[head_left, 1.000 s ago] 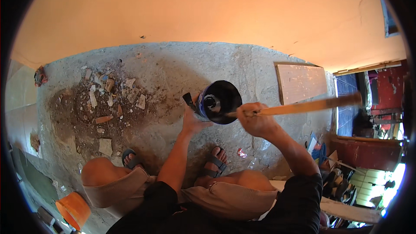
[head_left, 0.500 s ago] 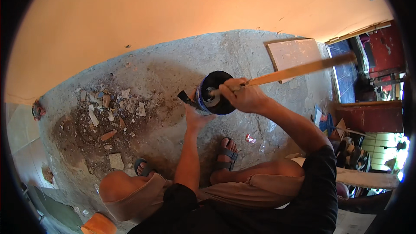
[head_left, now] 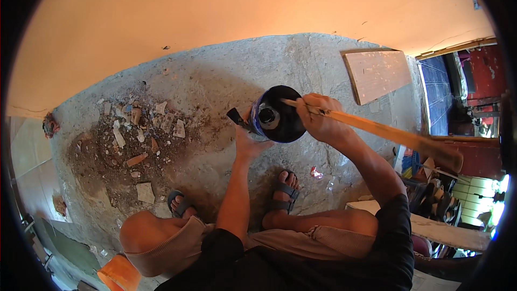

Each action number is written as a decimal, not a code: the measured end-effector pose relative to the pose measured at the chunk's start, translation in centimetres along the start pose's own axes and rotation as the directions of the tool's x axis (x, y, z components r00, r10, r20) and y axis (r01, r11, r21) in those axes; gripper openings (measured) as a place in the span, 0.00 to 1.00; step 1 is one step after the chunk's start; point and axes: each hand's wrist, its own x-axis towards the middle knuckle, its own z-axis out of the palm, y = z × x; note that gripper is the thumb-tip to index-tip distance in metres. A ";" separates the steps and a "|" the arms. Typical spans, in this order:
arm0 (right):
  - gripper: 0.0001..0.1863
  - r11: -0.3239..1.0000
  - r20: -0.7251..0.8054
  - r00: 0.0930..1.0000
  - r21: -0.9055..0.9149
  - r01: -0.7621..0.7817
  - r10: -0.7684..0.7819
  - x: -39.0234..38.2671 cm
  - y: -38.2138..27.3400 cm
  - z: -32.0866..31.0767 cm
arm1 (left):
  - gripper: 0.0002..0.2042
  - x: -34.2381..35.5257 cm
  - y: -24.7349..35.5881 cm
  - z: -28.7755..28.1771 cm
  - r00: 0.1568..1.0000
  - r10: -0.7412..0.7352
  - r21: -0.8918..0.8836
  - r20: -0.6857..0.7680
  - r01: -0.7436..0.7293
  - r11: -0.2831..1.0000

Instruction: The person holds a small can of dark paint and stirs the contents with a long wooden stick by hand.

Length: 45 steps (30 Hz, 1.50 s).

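Note:
My left hand (head_left: 247, 140) is wrapped round the side of a dark, blue-edged can (head_left: 291, 122), with a black brush (head_left: 233, 117) sticking out beside the can at its left. The can's dark inside shows a pale patch at its middle. My right hand (head_left: 318, 119) grips a long wooden stick (head_left: 385, 136) near its narrow end, which reaches into the can's mouth; the stick's wider end extends to the lower right.
Broken rubble (head_left: 134, 137) lies on the concrete floor (head_left: 210, 75) to the left. A board (head_left: 377, 75) lies near the orange wall (head_left: 242, 2). An orange bucket (head_left: 118, 272) is at lower left; assorted clutter (head_left: 433, 199) and a blue tiled area (head_left: 433, 94) are at right.
The stick has swung from angling upward-right to slanting downward-right, and its tip has shifted within the can. My right hand has risen slightly. The view has shifted a little.

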 end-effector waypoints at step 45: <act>0.13 0.990 0.122 0.982 -0.001 -0.143 0.142 0.0 -0.6 0.5 | 0.51 -0.1 -1.3 -0.3 0.999 0.023 0.028 -0.024 -0.022 0.999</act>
